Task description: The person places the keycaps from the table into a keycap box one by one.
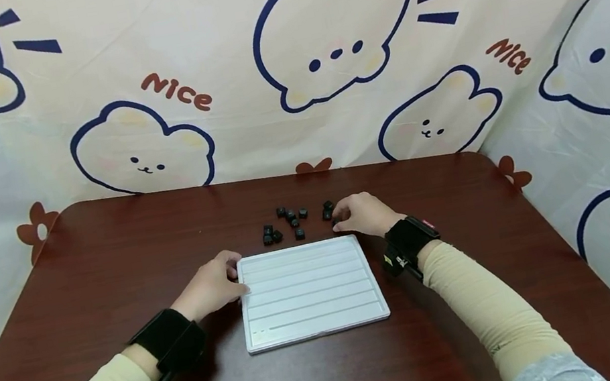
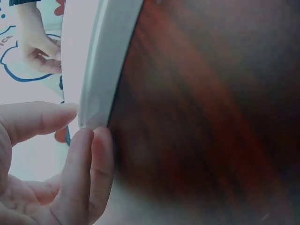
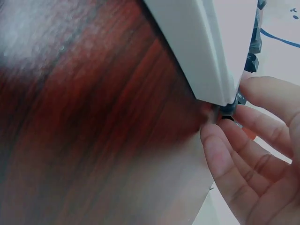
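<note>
A white ridged tray (image 1: 310, 291) lies flat on the table. My left hand (image 1: 214, 285) holds its left edge, thumb at the rim and fingers along the side, as the left wrist view shows. Just past the tray's far right corner, my right hand (image 1: 367, 213) has its thumb and fingers around a small black keycap (image 3: 228, 109), partly hidden by the fingers. Two more black keycaps (image 1: 327, 214) sit close to those fingertips. Pale marks show on some keycaps in the right wrist view.
Several more black keycaps (image 1: 292, 215) are scattered beyond the tray's far edge, some clustered (image 1: 269, 237) near its far left corner. The dark wooden table (image 1: 140, 260) ends at a printed cloth backdrop (image 1: 247, 139) behind and at the sides.
</note>
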A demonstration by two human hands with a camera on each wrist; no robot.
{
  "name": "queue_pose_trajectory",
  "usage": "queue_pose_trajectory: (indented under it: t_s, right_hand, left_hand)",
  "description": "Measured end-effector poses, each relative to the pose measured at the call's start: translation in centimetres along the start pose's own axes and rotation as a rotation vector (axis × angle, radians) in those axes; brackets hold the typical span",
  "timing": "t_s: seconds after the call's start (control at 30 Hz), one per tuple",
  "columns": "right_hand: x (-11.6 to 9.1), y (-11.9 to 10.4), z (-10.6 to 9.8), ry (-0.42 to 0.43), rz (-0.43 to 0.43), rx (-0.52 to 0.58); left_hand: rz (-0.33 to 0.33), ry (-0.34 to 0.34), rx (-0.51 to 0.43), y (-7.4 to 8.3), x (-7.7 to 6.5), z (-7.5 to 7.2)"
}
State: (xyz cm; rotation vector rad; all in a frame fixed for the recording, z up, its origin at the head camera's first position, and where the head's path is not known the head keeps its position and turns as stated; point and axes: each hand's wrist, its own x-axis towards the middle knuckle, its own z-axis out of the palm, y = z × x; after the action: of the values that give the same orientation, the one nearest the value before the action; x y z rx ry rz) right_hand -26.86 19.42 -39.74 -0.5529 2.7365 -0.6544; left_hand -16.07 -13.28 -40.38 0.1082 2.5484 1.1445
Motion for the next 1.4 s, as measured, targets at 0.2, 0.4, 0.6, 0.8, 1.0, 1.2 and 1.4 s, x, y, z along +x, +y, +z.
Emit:
queue_pose_trajectory:
  t_s: [0.2,0.4,0.6,0.8,1.0,1.2,1.4]
  right_hand:
    - [0.25,-0.29,0.25,0.011,-0.004,-0.041]
    - [0.50,-0.38,0.35,0.013,-0.024,-0.058]
    - [0.62,-0.50,0.23,0.014,-0.035,-0.077]
    - [0.70,-0.62,0.25,0.006,-0.041,-0.074]
    - [0.56,-0.76,0.39,-0.007,-0.048,-0.060]
    - [0.66,-0.80,0.65,-0.010,-0.055,-0.061]
    - [0.62,-1.04,0.68,-0.014,-0.060,-0.066]
  left_hand:
    - [0.003,0.007,-0.014,-0.04,0.03,0.36]
    - [0.013,0.006,-0.006,-0.07,-0.01,0.32]
    - [0.016,0.018,0.008,-0.14,-0.04,0.33]
    - [0.001,0.029,0.044,0.02,-0.28,0.55]
    - [-0.006,0.033,0.058,0.12,-0.48,0.71]
    - [0.004,0.031,0.054,-0.08,-0.51,0.81]
    - [-0.004,0.025,0.038,-0.33,-0.43,0.82]
